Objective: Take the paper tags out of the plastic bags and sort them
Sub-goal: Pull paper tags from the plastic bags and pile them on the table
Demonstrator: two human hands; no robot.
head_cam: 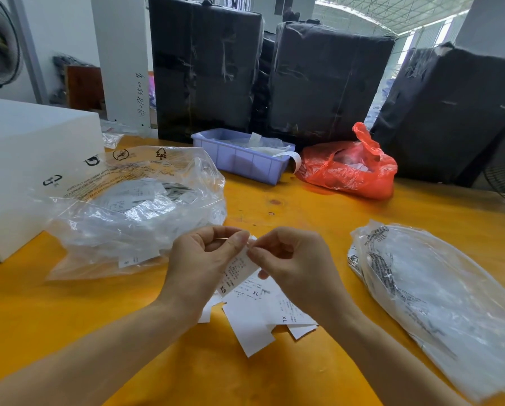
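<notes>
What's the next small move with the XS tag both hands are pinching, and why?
Probably lay the XS tag on the yellow table, apart from the XL tags. The left hand and right hand both pinch its top edge, so it is already out of the clear plastic bag, and the loose tags below read XL, a different size.

Bright, even daylight fills the scene, strongest from the open roofed area behind the black wrapped bales [327, 80], where it washes out. Shadows on the orange bench [318, 206] are faint and soft. Glare glints on the clear plastic bags [134, 206] left of the bales. Wide-angle distortion bends the edges, and the bag pile [450, 306] toward the right edge smears.
</notes>
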